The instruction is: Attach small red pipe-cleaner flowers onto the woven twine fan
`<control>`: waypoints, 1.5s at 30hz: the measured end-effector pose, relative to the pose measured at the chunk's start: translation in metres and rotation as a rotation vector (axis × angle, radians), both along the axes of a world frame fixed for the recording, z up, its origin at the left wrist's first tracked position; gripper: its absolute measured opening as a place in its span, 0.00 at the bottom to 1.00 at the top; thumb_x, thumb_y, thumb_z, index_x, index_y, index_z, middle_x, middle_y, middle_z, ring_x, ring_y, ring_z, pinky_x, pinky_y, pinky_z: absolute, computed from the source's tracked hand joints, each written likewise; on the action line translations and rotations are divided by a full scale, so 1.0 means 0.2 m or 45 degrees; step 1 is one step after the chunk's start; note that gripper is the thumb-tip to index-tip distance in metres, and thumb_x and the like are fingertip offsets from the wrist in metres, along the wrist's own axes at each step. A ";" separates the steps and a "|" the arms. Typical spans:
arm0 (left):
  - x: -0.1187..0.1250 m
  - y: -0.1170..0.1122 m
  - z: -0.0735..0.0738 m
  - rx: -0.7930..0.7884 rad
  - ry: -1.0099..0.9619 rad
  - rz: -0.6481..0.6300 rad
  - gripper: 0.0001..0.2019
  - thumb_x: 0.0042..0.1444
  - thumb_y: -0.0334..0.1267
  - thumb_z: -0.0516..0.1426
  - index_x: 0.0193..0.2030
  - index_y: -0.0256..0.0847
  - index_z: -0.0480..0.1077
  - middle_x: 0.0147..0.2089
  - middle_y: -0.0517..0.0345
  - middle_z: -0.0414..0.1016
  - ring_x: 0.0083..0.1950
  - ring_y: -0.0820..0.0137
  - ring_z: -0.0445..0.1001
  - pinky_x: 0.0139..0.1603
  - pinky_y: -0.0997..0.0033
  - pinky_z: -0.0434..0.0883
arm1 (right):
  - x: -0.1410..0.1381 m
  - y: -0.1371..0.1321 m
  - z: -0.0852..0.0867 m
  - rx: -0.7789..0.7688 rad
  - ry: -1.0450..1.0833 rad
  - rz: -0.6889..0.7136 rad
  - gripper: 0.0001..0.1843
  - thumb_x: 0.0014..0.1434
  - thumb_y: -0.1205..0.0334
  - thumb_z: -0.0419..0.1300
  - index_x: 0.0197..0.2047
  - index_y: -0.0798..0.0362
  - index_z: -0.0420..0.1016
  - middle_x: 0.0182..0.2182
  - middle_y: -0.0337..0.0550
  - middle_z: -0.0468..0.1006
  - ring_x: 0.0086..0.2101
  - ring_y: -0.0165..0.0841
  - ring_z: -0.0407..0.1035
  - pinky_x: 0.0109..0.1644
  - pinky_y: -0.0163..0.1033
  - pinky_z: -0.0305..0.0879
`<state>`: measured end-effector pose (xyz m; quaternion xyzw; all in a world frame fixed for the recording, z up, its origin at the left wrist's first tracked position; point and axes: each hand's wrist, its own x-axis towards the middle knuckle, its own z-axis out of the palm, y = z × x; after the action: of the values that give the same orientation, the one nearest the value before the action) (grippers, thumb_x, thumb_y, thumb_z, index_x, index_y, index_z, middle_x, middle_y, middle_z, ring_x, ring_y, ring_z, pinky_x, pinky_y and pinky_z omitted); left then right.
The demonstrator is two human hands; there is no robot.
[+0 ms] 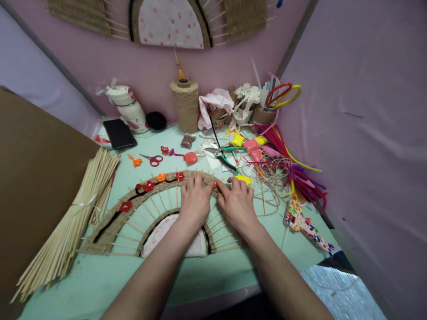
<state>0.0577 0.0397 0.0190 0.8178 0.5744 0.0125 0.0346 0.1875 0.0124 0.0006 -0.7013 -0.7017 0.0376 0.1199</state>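
Observation:
On the table lies a fan-shaped panel of thin sticks, with a woven twine arch (111,227) along its outer edge and a white, red-spotted half circle (195,246) at its centre. Red flowers (126,206) and an orange flower (161,177) sit along a black strip on the arch. My left hand (196,200) rests on the arch's upper part, fingers bent. Close by on its right is my right hand (237,204), its fingers curled. Between them, the fingertips of both hands pinch or press a small red-and-yellow flower (215,184), mostly hidden.
A bundle of sticks (68,226) lies left, below a phone (120,133) and white bottle (128,109). Red scissors (155,160), green-handled pliers (233,149) and a twine spool (185,106) are behind the arch. Pipe cleaners (300,178) and a patterned glue gun (307,226) lie right.

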 end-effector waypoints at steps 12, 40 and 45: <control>-0.07 -0.16 0.01 0.020 -0.054 -0.067 0.24 0.64 0.30 0.45 0.66 0.38 0.60 0.66 0.44 0.63 0.62 0.53 0.61 0.55 0.54 0.63 | 0.01 -0.02 0.02 0.045 0.038 0.025 0.23 0.64 0.59 0.53 0.62 0.48 0.67 0.55 0.54 0.69 0.52 0.46 0.60 0.50 0.49 0.55; -0.05 -0.09 -0.04 -0.073 -0.100 -0.015 0.24 0.62 0.27 0.43 0.62 0.34 0.66 0.67 0.39 0.60 0.65 0.51 0.57 0.59 0.48 0.60 | 0.03 0.00 0.00 -0.010 -0.153 0.081 0.21 0.65 0.54 0.54 0.61 0.40 0.69 0.56 0.51 0.67 0.52 0.47 0.59 0.48 0.49 0.57; -0.05 -0.10 -0.03 -0.093 -0.098 -0.008 0.24 0.62 0.28 0.43 0.62 0.35 0.66 0.67 0.39 0.60 0.64 0.51 0.59 0.57 0.49 0.61 | 0.03 0.01 0.00 0.002 -0.145 0.080 0.23 0.65 0.54 0.54 0.63 0.41 0.67 0.57 0.53 0.66 0.51 0.46 0.60 0.49 0.49 0.57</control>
<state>0.0468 0.0205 0.0127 0.8167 0.5701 0.0226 0.0866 0.1929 0.0148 0.0001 -0.6798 -0.7291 0.0007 0.0790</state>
